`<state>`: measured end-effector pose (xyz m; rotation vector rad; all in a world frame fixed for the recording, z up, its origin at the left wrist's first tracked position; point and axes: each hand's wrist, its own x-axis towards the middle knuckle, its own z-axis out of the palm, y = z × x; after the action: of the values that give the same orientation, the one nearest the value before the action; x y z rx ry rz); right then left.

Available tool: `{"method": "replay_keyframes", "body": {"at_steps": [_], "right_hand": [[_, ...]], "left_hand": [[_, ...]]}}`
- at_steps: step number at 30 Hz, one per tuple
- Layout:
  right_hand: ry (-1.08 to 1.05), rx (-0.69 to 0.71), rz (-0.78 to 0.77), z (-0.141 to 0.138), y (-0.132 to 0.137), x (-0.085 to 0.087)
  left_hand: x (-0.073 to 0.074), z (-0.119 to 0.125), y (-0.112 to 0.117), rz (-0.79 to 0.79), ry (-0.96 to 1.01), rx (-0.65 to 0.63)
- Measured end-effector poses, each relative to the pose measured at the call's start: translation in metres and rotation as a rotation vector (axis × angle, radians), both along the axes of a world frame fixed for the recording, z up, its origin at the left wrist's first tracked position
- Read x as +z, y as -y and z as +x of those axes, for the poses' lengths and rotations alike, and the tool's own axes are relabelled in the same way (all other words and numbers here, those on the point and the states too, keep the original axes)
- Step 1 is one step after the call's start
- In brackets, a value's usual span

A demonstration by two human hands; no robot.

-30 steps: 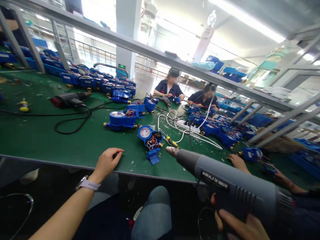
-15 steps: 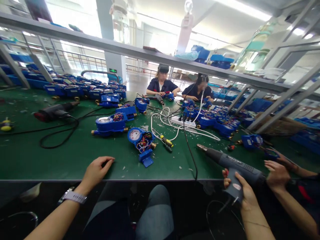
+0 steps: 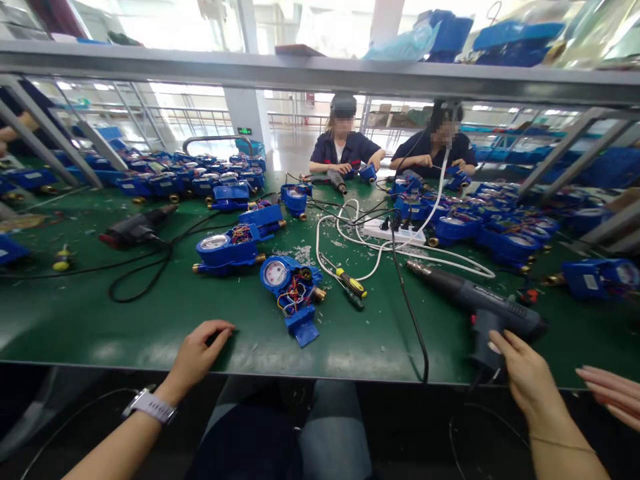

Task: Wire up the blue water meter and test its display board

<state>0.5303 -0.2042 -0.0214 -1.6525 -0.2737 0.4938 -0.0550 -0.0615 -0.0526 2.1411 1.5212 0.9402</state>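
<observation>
On the green table [image 3: 125, 327] at right, heat gun [image 3: 500, 309] lies nozzle-left, down from its raised spot a second ago, so likely set aside; right hand [image 3: 530, 373] touches its handle [image 3: 485, 337], can't tell if clamped, left hand [image 3: 195, 357] rests empty, thumb and fingers slightly apart. Open meter [image 3: 287, 283] sits centre. Scraps [image 3: 303, 255] and more meters [image 3: 200, 177] around; shelf [image 3: 225, 70] above, co-workers [image 3: 343, 152] beyond.

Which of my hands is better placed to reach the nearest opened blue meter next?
Probably your left hand: empty and closer to that blue, round-dialled meter with exposed wires. Your right hand is farther off, at the dark grey, pistol-shaped heat gun.
</observation>
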Motion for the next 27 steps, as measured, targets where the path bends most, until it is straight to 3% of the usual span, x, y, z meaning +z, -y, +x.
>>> {"method": "replay_keyframes", "body": {"at_steps": [3,5,10,14,17,20,24,27], "right_hand": [[0.181,-0.073,0.007,-0.024,0.001,0.007],[0.331,-0.026,0.088,-0.054,0.007,0.014],[0.428,0.260,0.088,-0.153,0.019,0.023],[0.513,0.590,0.121,-0.227,0.004,0.023],[0.498,0.746,0.159,-0.272,-0.023,0.026],[0.492,0.797,0.126,-0.304,-0.052,0.028],[0.575,0.778,0.033,-0.326,-0.082,0.025],[0.658,0.761,-0.083,-0.334,-0.095,0.022]], "left_hand": [[0.001,0.001,0.001,-0.015,0.005,-0.003],[0.002,0.002,0.000,-0.024,0.011,-0.015],[0.008,0.011,-0.002,-0.099,0.053,-0.088],[0.022,0.031,-0.003,-0.174,0.130,-0.255],[0.037,0.049,-0.006,-0.055,0.133,-0.392],[0.051,0.064,-0.017,0.151,0.093,-0.496],[0.062,0.078,-0.040,0.399,-0.104,-0.630],[0.061,0.084,-0.052,0.516,-0.223,-0.650]]}}
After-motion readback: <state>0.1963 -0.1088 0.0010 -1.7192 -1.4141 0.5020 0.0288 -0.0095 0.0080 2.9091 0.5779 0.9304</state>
